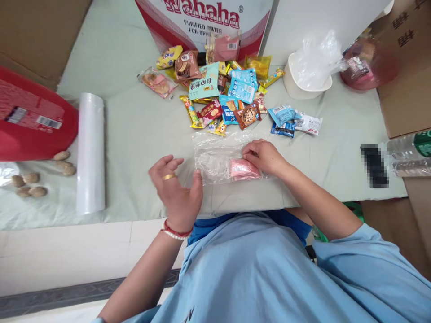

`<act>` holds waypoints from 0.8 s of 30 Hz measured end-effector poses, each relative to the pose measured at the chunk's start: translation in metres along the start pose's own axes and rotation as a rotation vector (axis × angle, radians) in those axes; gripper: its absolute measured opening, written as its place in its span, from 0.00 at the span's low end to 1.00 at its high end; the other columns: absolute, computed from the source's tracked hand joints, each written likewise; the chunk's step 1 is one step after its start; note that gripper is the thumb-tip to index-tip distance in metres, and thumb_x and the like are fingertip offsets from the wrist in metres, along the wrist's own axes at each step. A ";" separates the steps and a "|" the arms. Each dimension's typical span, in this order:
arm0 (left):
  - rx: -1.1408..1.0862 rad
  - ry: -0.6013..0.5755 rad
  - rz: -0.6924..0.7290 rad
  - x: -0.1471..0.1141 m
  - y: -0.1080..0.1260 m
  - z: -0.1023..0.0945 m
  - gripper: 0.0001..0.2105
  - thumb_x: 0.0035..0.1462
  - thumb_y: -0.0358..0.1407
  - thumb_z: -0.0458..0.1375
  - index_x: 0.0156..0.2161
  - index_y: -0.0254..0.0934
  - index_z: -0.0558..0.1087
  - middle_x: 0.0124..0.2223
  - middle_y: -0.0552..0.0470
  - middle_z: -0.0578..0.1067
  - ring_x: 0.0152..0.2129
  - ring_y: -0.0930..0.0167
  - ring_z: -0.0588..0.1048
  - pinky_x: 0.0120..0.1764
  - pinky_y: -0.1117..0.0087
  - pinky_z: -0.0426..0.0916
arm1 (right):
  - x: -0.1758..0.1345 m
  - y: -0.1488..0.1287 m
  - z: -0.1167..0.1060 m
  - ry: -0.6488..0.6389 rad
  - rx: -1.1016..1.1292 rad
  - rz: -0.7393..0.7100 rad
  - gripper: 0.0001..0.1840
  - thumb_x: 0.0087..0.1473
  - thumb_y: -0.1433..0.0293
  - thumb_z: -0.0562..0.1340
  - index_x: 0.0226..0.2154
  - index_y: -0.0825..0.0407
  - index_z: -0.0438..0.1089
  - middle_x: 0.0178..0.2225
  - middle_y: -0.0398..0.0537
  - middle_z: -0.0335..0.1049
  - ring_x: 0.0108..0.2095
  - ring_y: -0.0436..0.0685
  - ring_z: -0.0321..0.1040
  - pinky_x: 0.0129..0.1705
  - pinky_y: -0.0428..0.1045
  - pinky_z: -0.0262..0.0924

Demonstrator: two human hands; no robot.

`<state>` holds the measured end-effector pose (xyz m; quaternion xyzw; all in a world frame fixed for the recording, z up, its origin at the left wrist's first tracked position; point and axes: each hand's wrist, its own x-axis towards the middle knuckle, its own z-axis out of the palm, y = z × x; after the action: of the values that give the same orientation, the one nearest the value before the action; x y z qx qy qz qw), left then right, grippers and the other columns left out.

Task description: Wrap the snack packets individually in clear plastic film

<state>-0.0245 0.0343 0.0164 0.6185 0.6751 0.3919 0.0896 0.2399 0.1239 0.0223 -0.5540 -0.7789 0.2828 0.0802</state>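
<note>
A clear plastic bag [212,167] lies flat on the table in front of me, with a pink wrapped snack [245,170] inside or under its right part; I cannot tell which. My right hand [261,154] has its fingers bent together at the upper edge of the pink snack, and what they pinch is hidden. To the left of the bag, my left hand [178,186] is raised with fingers apart and nothing in it, its thumb near the bag's left edge. Beyond the bag sits a pile of packaged snacks [205,83].
Several small packets [283,116] lie right of the pile, below a white tub [305,85] holding plastic bags. A plastic roll [90,152], walnuts [37,191] and a red bag [30,121] are at left. A Wahaha box [208,22] stands behind; a bottle [409,154] lies at right.
</note>
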 end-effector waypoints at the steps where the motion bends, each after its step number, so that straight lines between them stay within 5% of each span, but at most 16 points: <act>1: 0.032 0.069 0.082 -0.004 0.008 -0.007 0.17 0.63 0.38 0.62 0.55 0.41 0.70 0.59 0.36 0.70 0.56 0.53 0.72 0.49 0.50 0.74 | -0.001 -0.002 0.000 -0.005 -0.023 0.002 0.10 0.61 0.73 0.61 0.36 0.52 0.79 0.36 0.49 0.79 0.39 0.58 0.71 0.51 0.52 0.60; 3: 0.028 0.052 0.312 -0.010 0.026 -0.016 0.16 0.63 0.34 0.60 0.56 0.46 0.71 0.55 0.40 0.74 0.57 0.53 0.73 0.53 0.47 0.71 | -0.002 -0.005 0.001 -0.007 -0.070 0.002 0.10 0.61 0.73 0.60 0.36 0.52 0.79 0.36 0.50 0.78 0.39 0.59 0.70 0.49 0.52 0.60; 5: -0.030 -0.176 0.515 -0.012 0.044 -0.012 0.19 0.65 0.33 0.57 0.59 0.49 0.71 0.54 0.45 0.78 0.56 0.56 0.75 0.56 0.48 0.69 | -0.002 -0.007 -0.001 -0.014 -0.112 -0.004 0.11 0.61 0.73 0.60 0.37 0.51 0.80 0.37 0.50 0.78 0.39 0.59 0.69 0.48 0.52 0.59; 7: -0.025 -0.425 0.560 -0.010 0.055 0.004 0.19 0.69 0.35 0.53 0.62 0.45 0.72 0.58 0.45 0.79 0.58 0.57 0.75 0.57 0.50 0.68 | 0.000 -0.010 -0.005 -0.042 -0.137 -0.002 0.10 0.60 0.73 0.61 0.38 0.51 0.80 0.37 0.50 0.78 0.40 0.60 0.69 0.48 0.52 0.60; 10: 0.087 -0.596 0.553 -0.003 0.060 0.036 0.18 0.73 0.37 0.49 0.60 0.37 0.74 0.60 0.40 0.79 0.57 0.56 0.75 0.53 0.52 0.68 | 0.010 -0.011 -0.014 -0.015 -0.186 -0.002 0.12 0.62 0.70 0.61 0.44 0.53 0.80 0.41 0.54 0.79 0.45 0.64 0.69 0.49 0.54 0.61; 13: 0.143 -0.605 0.585 0.001 0.057 0.051 0.17 0.75 0.36 0.48 0.57 0.33 0.76 0.58 0.41 0.80 0.56 0.57 0.76 0.50 0.54 0.66 | 0.030 -0.008 -0.020 0.073 -0.244 -0.086 0.22 0.66 0.67 0.58 0.58 0.57 0.74 0.53 0.60 0.76 0.55 0.69 0.66 0.57 0.58 0.59; 16: 0.150 -0.579 0.592 -0.001 0.055 0.050 0.16 0.75 0.35 0.49 0.56 0.32 0.76 0.57 0.41 0.81 0.55 0.58 0.76 0.48 0.55 0.65 | 0.052 -0.004 -0.018 0.029 -0.297 -0.133 0.29 0.64 0.65 0.61 0.64 0.59 0.68 0.59 0.63 0.72 0.59 0.71 0.63 0.60 0.61 0.57; 22: 0.163 -0.598 0.569 -0.002 0.057 0.049 0.14 0.72 0.34 0.52 0.55 0.38 0.76 0.56 0.41 0.80 0.54 0.57 0.74 0.47 0.53 0.64 | 0.072 -0.001 -0.025 -0.111 -0.242 -0.131 0.13 0.60 0.70 0.61 0.43 0.55 0.79 0.38 0.52 0.78 0.45 0.63 0.69 0.52 0.55 0.57; 24: 0.159 -0.607 0.530 -0.002 0.058 0.051 0.13 0.72 0.35 0.52 0.53 0.40 0.78 0.56 0.42 0.79 0.56 0.55 0.72 0.47 0.53 0.65 | 0.066 -0.002 -0.038 -0.090 -0.202 -0.216 0.11 0.62 0.69 0.60 0.40 0.54 0.79 0.39 0.51 0.76 0.45 0.62 0.68 0.53 0.55 0.57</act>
<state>0.0508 0.0492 0.0181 0.8635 0.4636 0.1478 0.1324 0.2305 0.1967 0.0418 -0.4590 -0.8612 0.2173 0.0190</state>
